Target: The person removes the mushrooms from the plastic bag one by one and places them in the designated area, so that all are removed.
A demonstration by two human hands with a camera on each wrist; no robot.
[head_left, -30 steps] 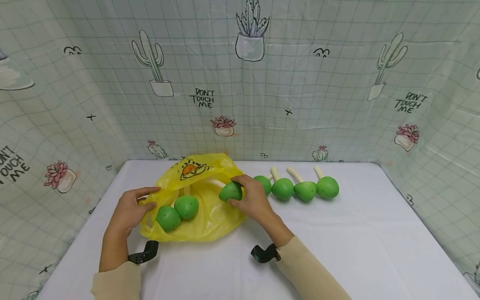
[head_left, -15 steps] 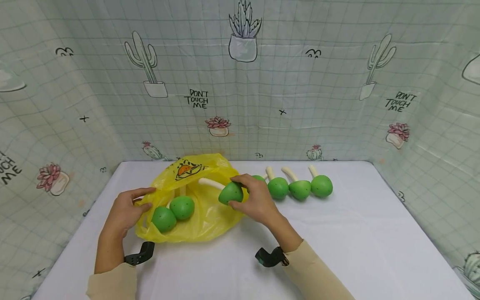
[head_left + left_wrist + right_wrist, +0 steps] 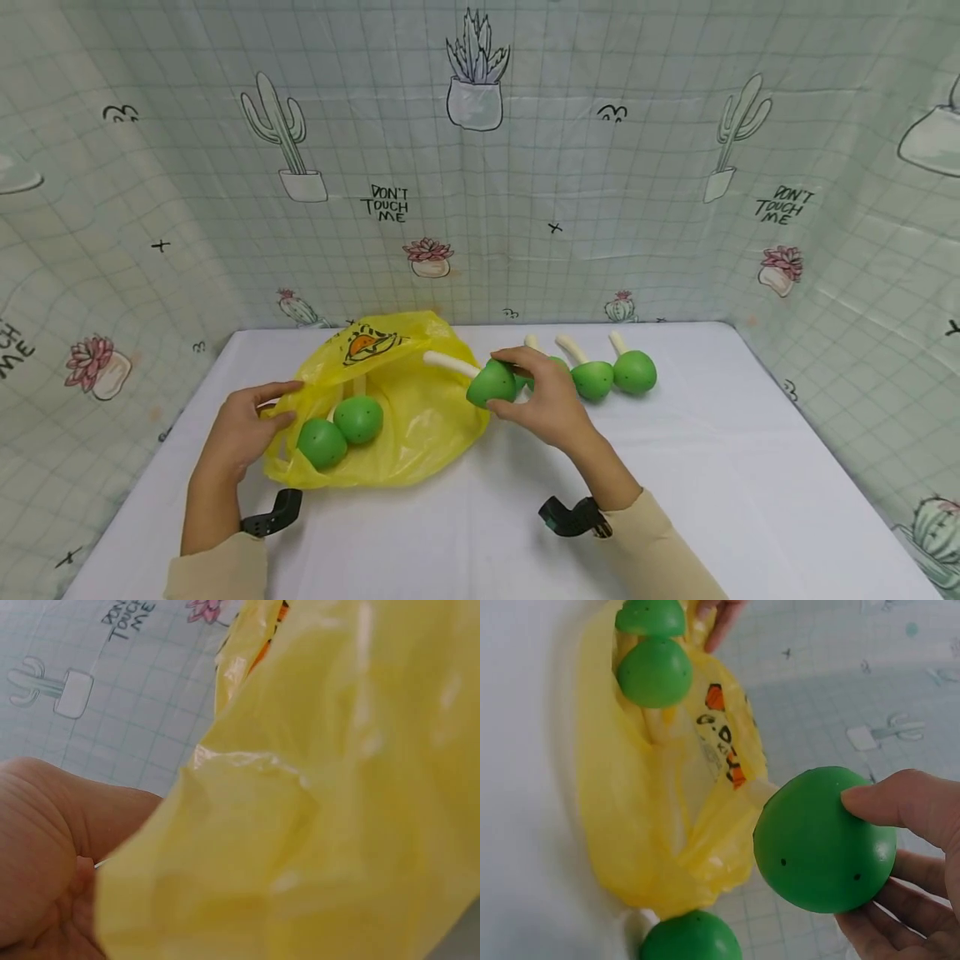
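My right hand (image 3: 546, 398) grips a green, dome-headed stick (image 3: 491, 384) by its head, thumb on one side and fingers on the other. Its cream handle (image 3: 450, 363) points left, over the mouth of a yellow plastic bag (image 3: 427, 433). In the right wrist view black dots show on the held green head (image 3: 821, 847). At the bag's left edge, my left hand (image 3: 238, 427) pinches the rim; the yellow plastic (image 3: 300, 825) hides its fingertips in the left wrist view. Two more green-headed sticks, one nearer (image 3: 322, 443) and one behind it (image 3: 358, 418), lie inside the bag.
Several like sticks stand in a row right of the bag, among them one in the middle (image 3: 592, 381) and one at the right end (image 3: 634, 372); my right hand partly covers the others. A white cloth (image 3: 675, 500) covers the table, with a printed curtain (image 3: 555, 183) behind.
My right hand has moved right with the green-headed stick, and its handle has come out from under the bag's upper edge. The left hand stays at the rim; the view has shifted slightly.
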